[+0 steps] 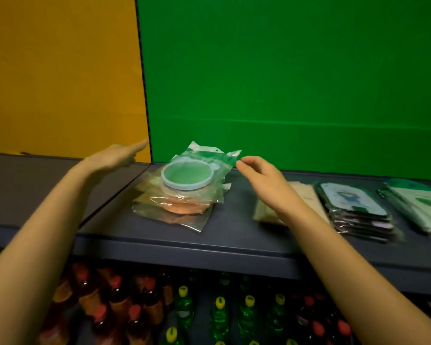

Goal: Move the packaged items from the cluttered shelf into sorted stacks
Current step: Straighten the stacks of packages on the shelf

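Note:
A stack of clear plastic packets (pixel 182 195) lies on the dark shelf (pixel 234 235); the top packet shows a pale green round item, and orange ones lie below it. My left hand (pixel 115 156) hovers to the left of the stack with its fingers stretched out, holding nothing. My right hand (pixel 261 180) hovers just right of the stack, fingers loosely bent, fingertips near the top packet's right corner without gripping it. Under my right forearm lies a beige packet stack (pixel 301 195).
Right of the beige stack sit a pile of dark-edged packets (pixel 356 210) and a pale green packet pile (pixel 418 205). Behind the shelf stand yellow and green back panels. On the level below are rows of red-capped bottles (pixel 115 305) and green bottles (pixel 219 317).

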A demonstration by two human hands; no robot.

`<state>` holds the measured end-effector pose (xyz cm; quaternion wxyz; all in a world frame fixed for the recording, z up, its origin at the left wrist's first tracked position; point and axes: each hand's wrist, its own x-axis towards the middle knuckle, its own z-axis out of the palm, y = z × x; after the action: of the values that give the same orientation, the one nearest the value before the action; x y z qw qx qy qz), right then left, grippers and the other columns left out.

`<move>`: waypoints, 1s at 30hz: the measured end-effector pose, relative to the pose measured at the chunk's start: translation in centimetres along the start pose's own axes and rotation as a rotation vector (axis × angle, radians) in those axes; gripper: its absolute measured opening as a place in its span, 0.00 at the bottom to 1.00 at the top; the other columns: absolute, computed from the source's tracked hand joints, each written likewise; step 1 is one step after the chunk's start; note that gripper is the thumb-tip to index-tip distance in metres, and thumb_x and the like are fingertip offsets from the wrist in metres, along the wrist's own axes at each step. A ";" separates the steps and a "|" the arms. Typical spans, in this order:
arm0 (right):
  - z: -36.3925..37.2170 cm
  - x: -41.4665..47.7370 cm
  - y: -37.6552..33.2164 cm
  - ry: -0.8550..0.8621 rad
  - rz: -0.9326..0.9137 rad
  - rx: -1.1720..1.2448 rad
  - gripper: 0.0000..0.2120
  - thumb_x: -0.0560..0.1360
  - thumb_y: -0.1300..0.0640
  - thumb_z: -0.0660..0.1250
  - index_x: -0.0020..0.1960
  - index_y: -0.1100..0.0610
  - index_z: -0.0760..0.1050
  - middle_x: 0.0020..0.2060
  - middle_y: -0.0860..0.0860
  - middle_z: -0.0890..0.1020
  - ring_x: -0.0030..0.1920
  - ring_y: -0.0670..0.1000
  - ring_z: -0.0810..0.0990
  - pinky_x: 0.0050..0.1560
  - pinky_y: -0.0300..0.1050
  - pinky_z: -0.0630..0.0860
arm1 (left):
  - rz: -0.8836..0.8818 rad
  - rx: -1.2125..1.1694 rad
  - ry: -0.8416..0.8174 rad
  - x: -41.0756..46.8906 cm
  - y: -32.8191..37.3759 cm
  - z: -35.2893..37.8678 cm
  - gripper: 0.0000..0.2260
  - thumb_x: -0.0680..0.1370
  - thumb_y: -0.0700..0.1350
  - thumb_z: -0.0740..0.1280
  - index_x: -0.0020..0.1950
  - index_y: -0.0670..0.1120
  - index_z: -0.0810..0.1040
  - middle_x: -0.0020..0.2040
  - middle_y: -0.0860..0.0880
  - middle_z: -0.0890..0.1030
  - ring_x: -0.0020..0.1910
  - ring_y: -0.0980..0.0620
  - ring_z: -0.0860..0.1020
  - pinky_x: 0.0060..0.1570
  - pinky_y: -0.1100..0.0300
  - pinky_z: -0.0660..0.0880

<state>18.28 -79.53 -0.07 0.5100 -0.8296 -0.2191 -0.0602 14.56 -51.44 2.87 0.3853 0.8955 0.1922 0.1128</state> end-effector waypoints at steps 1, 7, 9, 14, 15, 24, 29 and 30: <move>1.5 0.3 0.1 -0.033 0.055 0.070 0.24 0.79 0.47 0.59 0.70 0.59 0.68 0.68 0.51 0.73 0.64 0.46 0.72 0.65 0.41 0.64 | -0.019 -0.081 -0.075 0.3 -0.7 0.1 0.35 0.77 0.64 0.53 0.73 0.38 0.64 0.72 0.40 0.68 0.70 0.43 0.68 0.71 0.50 0.61; 6.9 1.4 0.4 -0.093 0.374 0.706 0.26 0.78 0.40 0.55 0.71 0.51 0.68 0.68 0.48 0.74 0.68 0.50 0.72 0.73 0.46 0.62 | -0.155 -0.726 -0.435 2.3 -3.2 2.4 0.40 0.75 0.66 0.55 0.77 0.40 0.55 0.61 0.42 0.77 0.57 0.46 0.78 0.57 0.52 0.73; 7.7 1.5 0.2 -0.069 0.373 0.823 0.24 0.79 0.42 0.55 0.69 0.52 0.71 0.65 0.53 0.78 0.65 0.53 0.76 0.71 0.53 0.67 | -0.171 -0.836 -0.558 2.6 -3.3 3.3 0.39 0.74 0.67 0.56 0.74 0.40 0.60 0.58 0.41 0.80 0.53 0.44 0.81 0.52 0.48 0.75; 8.4 2.5 -0.2 -0.038 0.394 0.827 0.22 0.79 0.42 0.53 0.64 0.53 0.73 0.59 0.57 0.80 0.57 0.57 0.80 0.61 0.55 0.74 | -0.110 -0.853 -0.569 2.7 -2.4 5.2 0.24 0.76 0.64 0.55 0.50 0.45 0.78 0.45 0.42 0.84 0.44 0.44 0.82 0.49 0.50 0.76; 8.4 2.7 -0.2 -0.030 0.416 0.811 0.22 0.79 0.42 0.54 0.64 0.54 0.74 0.57 0.57 0.81 0.54 0.56 0.80 0.57 0.52 0.76 | -0.105 -0.871 -0.566 2.7 -2.2 5.5 0.22 0.77 0.62 0.56 0.49 0.46 0.78 0.47 0.42 0.83 0.46 0.44 0.81 0.51 0.50 0.76; 7.6 4.4 0.3 -0.022 0.502 0.627 0.18 0.79 0.46 0.57 0.58 0.57 0.77 0.41 0.54 0.86 0.37 0.52 0.84 0.42 0.45 0.79 | -0.080 -0.818 -0.559 2.9 -1.8 5.9 0.15 0.79 0.53 0.59 0.46 0.46 0.80 0.36 0.44 0.83 0.41 0.45 0.80 0.55 0.49 0.75; 7.1 4.6 0.1 -0.013 0.491 0.554 0.13 0.80 0.50 0.58 0.41 0.55 0.74 0.22 0.48 0.82 0.23 0.45 0.81 0.26 0.35 0.76 | -0.059 -0.824 -0.541 2.9 -1.7 5.5 0.13 0.78 0.53 0.61 0.48 0.44 0.78 0.37 0.46 0.82 0.38 0.46 0.79 0.52 0.51 0.75; 7.1 4.5 0.0 -0.013 0.490 0.555 0.13 0.80 0.50 0.59 0.40 0.55 0.73 0.21 0.47 0.81 0.22 0.45 0.80 0.24 0.34 0.75 | -0.062 -0.822 -0.532 2.9 -1.7 5.4 0.13 0.78 0.53 0.61 0.49 0.44 0.78 0.37 0.47 0.82 0.39 0.46 0.79 0.52 0.52 0.75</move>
<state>21.44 -72.00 -1.95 0.7137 -0.6878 -0.0253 0.1305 18.66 -52.59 -1.94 0.7457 0.6610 0.0530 -0.0650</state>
